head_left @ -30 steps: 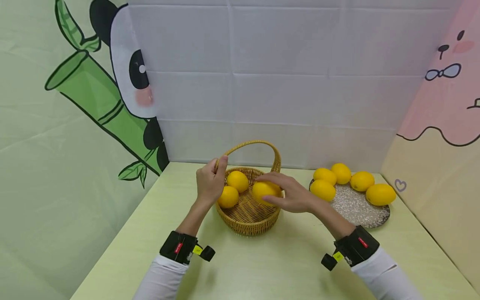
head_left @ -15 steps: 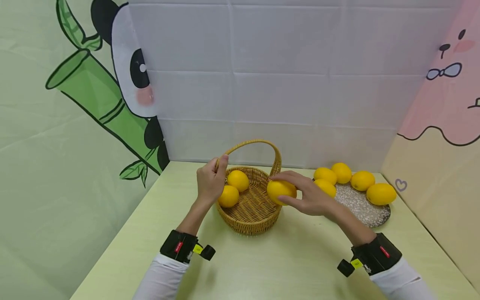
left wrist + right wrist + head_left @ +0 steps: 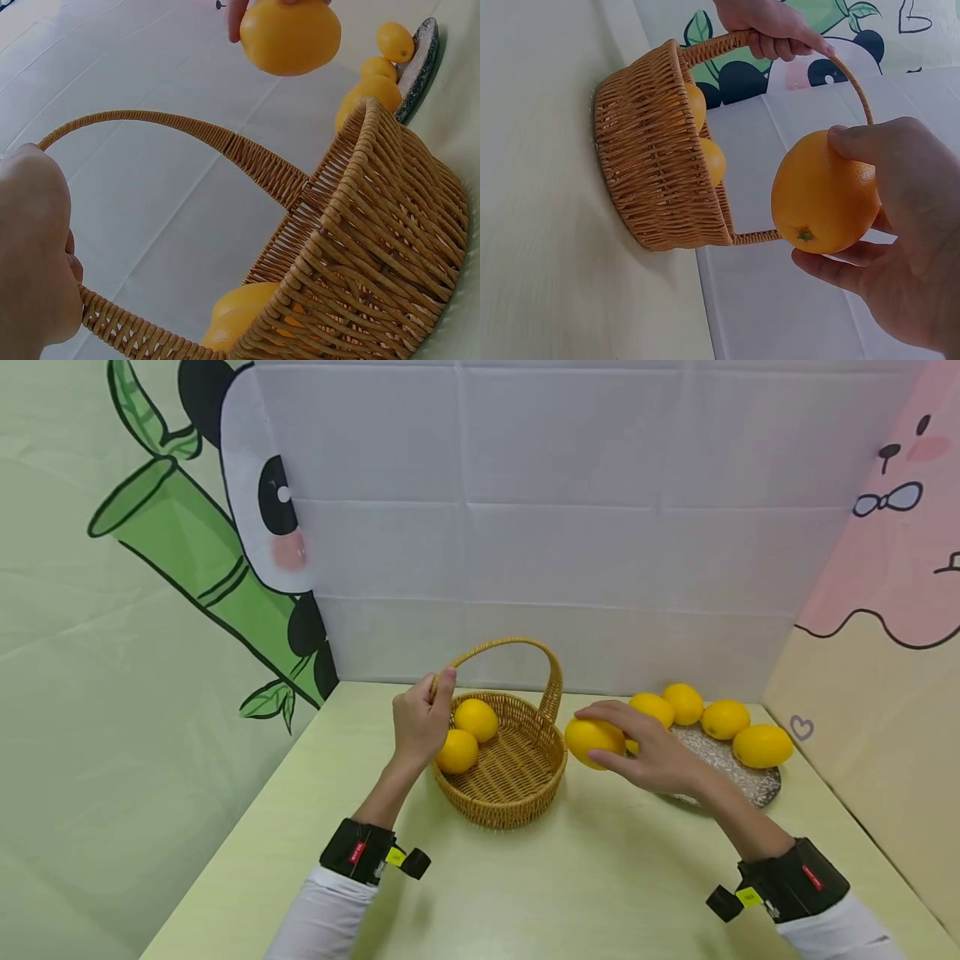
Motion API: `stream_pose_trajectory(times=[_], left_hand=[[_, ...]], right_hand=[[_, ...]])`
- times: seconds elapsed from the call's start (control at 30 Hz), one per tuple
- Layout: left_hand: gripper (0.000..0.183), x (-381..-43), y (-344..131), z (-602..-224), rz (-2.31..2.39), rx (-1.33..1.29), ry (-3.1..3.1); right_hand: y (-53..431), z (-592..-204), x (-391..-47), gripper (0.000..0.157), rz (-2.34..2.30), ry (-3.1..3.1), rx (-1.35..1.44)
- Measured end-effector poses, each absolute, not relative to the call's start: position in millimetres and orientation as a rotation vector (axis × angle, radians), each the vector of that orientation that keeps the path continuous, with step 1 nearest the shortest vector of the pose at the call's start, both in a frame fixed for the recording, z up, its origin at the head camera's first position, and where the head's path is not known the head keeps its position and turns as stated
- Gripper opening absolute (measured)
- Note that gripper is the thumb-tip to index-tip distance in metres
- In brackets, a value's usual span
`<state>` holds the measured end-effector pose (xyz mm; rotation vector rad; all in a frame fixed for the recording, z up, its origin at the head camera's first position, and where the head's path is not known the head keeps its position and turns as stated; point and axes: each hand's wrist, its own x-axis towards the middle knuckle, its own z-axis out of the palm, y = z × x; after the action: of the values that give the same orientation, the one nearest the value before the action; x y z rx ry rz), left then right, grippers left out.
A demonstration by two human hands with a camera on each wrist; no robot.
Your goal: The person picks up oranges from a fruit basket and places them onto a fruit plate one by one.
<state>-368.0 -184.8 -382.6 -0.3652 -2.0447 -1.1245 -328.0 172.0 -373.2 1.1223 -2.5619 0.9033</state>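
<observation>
My left hand [image 3: 422,714] grips the left side of the arched handle [image 3: 150,118] of a woven wicker basket [image 3: 498,812]. Two round yellow-orange oranges [image 3: 467,735] lie inside it, at the left. In my right hand [image 3: 648,752] is another orange [image 3: 594,743], pinched between thumb and fingers just outside the basket's right rim. The right wrist view shows a small green stem mark on this held orange [image 3: 821,199], with the basket [image 3: 649,150] behind it.
A speckled grey plate [image 3: 723,768] stands at the back right, with several yellow fruits [image 3: 725,720] along its far side. My right hand partly covers the plate and one fruit. A pale curtain wall [image 3: 570,552] rises behind the light table [image 3: 480,893].
My right hand has carried the orange from inside the basket, out over its right rim, toward the plate. The left hand and the basket have stayed almost in place.
</observation>
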Motion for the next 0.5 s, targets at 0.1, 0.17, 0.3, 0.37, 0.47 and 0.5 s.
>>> stream_pose_trajectory(times=[0.1,0.17,0.3,0.37,0.47,0.5], left_hand=[[0.056,-367.5,-184.7,-381.9,-1.132,-0.362,-2.050],[0.056,-367.5,-184.7,-381.6,-1.138,-0.361,-2.053],[0.056,-367.1,-184.5,-381.1,-1.141,-0.358,-2.048],[0.056,-366.9,-184.4,-381.0,-1.139,-0.357,-2.044],[0.055,-367.3,-184.3,-381.6,-1.133,-0.355,-2.043],[0.055,-367.4,-184.3,-381.7,-1.134,-0.356,-2.043]], right_hand=[[182.1,-373.4,-326.4,0.052,0.884,-2.583,1.077],[189.3,-373.3,-325.3,0.052,0.868,-2.587,1.058],[204.1,-371.7,-324.0,0.053,0.836,-2.570,1.055],[212.2,-371.8,-323.5,0.054,0.811,-2.569,1.043],[224.8,-372.6,-322.2,0.055,0.777,-2.580,1.002],[228.9,-373.1,-321.7,0.055,0.763,-2.586,0.984]])
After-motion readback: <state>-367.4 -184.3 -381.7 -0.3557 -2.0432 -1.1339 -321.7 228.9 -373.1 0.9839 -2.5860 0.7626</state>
